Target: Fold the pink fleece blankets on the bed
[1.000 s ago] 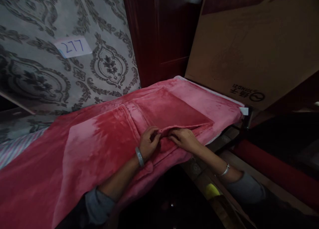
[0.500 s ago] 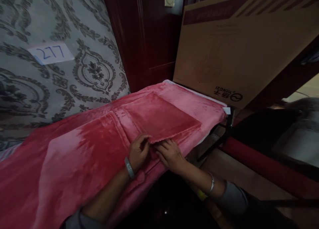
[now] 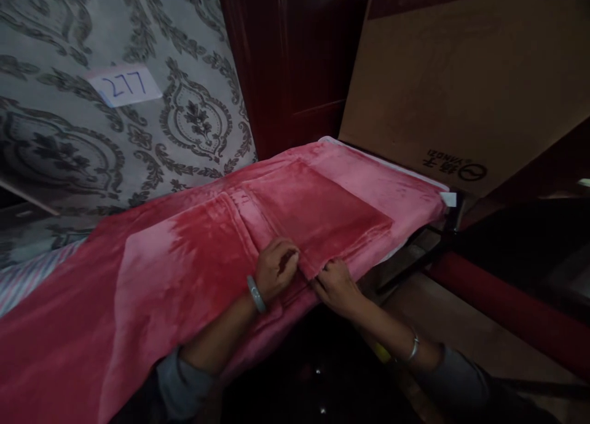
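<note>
A folded red plush cloth lies flat on a wide pink-red plush blanket. My right hand has its fingers closed on the near corner of this folded cloth. Just left of that corner is my left hand, with a bracelet at the wrist. Its thumb and fingers are curled to a pinch beside the cloth's left edge, and I cannot see what is between the tips. A second red plush piece lies to the left, past a narrow lighter strip.
A large cardboard box stands behind the blanket's far end. Patterned panel with a paper marked 277 rises at back left, beside a dark red door. A black metal frame shows at the right.
My left hand has come off the cloth's corner, slightly up and left of it. My right hand has closed on the corner. The view has shifted, so the scene sits further right.
</note>
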A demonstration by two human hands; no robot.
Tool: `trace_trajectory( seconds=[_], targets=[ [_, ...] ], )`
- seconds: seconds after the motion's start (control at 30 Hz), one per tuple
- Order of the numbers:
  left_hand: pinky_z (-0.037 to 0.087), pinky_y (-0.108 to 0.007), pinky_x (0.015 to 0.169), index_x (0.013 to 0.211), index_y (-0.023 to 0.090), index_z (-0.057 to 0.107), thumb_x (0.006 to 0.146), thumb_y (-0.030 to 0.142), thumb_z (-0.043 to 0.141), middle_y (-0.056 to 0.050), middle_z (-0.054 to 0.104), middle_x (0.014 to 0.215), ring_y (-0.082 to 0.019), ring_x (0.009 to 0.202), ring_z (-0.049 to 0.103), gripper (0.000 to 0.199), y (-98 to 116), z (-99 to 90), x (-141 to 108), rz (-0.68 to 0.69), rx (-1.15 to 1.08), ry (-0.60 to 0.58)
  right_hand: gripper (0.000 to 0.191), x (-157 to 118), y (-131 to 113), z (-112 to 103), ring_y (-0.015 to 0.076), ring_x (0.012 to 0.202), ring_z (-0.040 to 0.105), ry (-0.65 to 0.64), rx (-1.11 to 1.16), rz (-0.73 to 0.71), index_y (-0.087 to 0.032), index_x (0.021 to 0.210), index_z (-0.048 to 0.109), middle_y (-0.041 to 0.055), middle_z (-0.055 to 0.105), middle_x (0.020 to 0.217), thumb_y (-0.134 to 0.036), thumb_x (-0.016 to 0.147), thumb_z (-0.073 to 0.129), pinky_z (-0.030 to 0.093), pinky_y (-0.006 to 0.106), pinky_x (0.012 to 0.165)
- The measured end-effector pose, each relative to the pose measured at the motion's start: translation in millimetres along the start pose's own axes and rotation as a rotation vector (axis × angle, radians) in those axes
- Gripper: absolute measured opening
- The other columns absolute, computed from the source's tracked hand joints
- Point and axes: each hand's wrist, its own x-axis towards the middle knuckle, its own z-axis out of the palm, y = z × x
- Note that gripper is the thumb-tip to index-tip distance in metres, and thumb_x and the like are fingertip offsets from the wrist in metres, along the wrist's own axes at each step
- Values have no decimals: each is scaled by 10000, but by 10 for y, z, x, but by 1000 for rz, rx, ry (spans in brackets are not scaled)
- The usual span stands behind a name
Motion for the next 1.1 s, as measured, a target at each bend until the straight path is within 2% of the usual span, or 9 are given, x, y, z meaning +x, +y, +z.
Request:
trace_trajectory(
  seconds=[0.1, 0.2, 0.3, 0.5, 0.63, 0.77, 0.9, 1.0, 1.1],
  targets=[
    [473, -314, 739, 879, 203, 571, 861, 348, 635, -25, 589, 865, -177, 819, 557, 159, 11, 50, 4, -59, 29, -54, 251, -15, -43, 0, 181, 716, 509, 20, -42, 8, -180, 713, 655, 48, 590, 697, -192, 933, 536, 338, 321, 713],
    [466, -322, 752, 883, 202, 563, 789, 340, 705, -21, 574, 886, -181, 826, 549, 219, -16, 100, 2, -105, 59, -131, 292, -30, -87, 15, 187, 707, 492, 33, -92, 33, -185, 651, 640, 48, 567, 668, -197, 928, 547, 341, 330, 723],
    [466, -330, 774, 889, 205, 557, 753, 258, 685, -18, 566, 889, -186, 848, 549, 194, -46, 126, -2, -123, 58, -167, 263, -36, -119, 31, 197, 725, 493, 19, -118, 55, -186, 665, 655, 60, 578, 694, -197, 914, 569, 343, 338, 730],
    [470, -326, 765, 843, 212, 543, 742, 142, 596, -22, 566, 876, -186, 852, 549, 133, -58, 150, -3, -91, 77, -151, 233, -16, -159, 16, 207, 747, 490, -20, -110, 97, -194, 730, 671, 68, 598, 743, -217, 930, 554, 361, 351, 736],
    [474, -339, 775, 864, 205, 561, 827, 153, 561, -35, 608, 875, -193, 856, 563, 64, -76, 145, -5, 0, 157, -56, 168, 18, -184, -29, 230, 837, 505, 8, -32, 101, -178, 992, 697, 90, 645, 898, -210, 946, 539, 405, 362, 745],
    [466, -370, 770, 947, 194, 593, 924, 180, 485, -51, 651, 873, -208, 831, 567, 111, -64, 126, -8, 124, 375, 42, 287, 42, -196, -75, 265, 1026, 512, 33, 88, 78, -153, 1226, 617, 124, 646, 1145, -200, 959, 525, 460, 410, 835],
    [481, -344, 765, 1020, 181, 585, 946, 142, 449, -55, 654, 904, -198, 836, 569, 160, -19, 147, -12, 223, 446, 39, 294, 33, -187, -110, 261, 1077, 526, 58, 172, 37, -149, 1240, 591, 128, 638, 1150, -162, 962, 497, 485, 437, 907],
    [478, -336, 736, 963, 173, 579, 946, 131, 440, -55, 617, 863, -199, 808, 546, 146, 7, 168, -27, 279, 486, 21, 267, 12, -174, -125, 250, 1010, 545, 68, 204, 38, -151, 1189, 608, 122, 637, 1087, -131, 948, 495, 510, 426, 868],
    [456, -357, 713, 925, 183, 579, 943, 123, 435, -51, 589, 836, -211, 793, 526, 156, 28, 166, -50, 329, 599, -66, 250, -4, -164, -133, 245, 944, 551, 78, 212, 46, -154, 1138, 628, 116, 634, 1019, -114, 936, 487, 530, 416, 813]
  ],
)
